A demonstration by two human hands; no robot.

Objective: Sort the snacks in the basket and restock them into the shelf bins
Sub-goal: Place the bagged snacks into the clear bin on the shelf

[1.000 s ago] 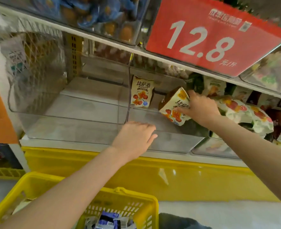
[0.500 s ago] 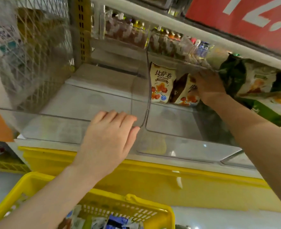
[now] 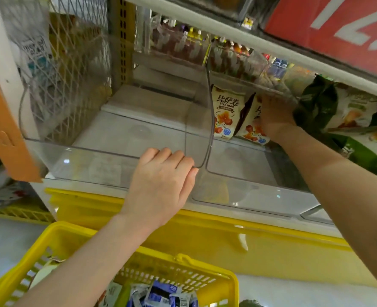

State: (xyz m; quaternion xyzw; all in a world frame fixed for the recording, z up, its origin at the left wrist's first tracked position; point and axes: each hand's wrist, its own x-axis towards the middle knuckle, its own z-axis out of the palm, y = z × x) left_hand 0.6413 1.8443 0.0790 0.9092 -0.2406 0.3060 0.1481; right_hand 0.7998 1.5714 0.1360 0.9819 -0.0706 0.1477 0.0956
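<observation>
Down at the floor, nearest: yellow basket (image 3: 229, 282), w/ blue-and-white sachets (image 3: 161, 294) heaped by its far rim, not sorted yet.

Next up, L hand (image 3: 163, 185) rests on front rim of left clear bin (image 3: 83, 167), at its front-right corner by the divider. Fingers are together, lightly bent over the rim, holding nothing. 1 s ago it hovered before right clear bin (image 3: 260, 191); it has since shifted left & settled, prob. to steady the bin.

Further in, R hand (image 3: 273, 116) is at back edge of right clear bin, on second pizza-roll pack (image 3: 251, 131). That pack was mid-bin & tilted 1 s ago. Now it leans at the back, touching first pizza-roll pack (image 3: 225, 111), which stands upright by the divider. Fingertips unclear: can't tell if they grip or just press. So this pack is approx. placed; release remains, then back to basket.

Counts: pizza-roll packs 2, both in right bin; clear bins 2; basket 1; hands 2. Sachets too jumbled to count. Green bags (image 3: 316, 105) far right: several, no. unclear.
</observation>
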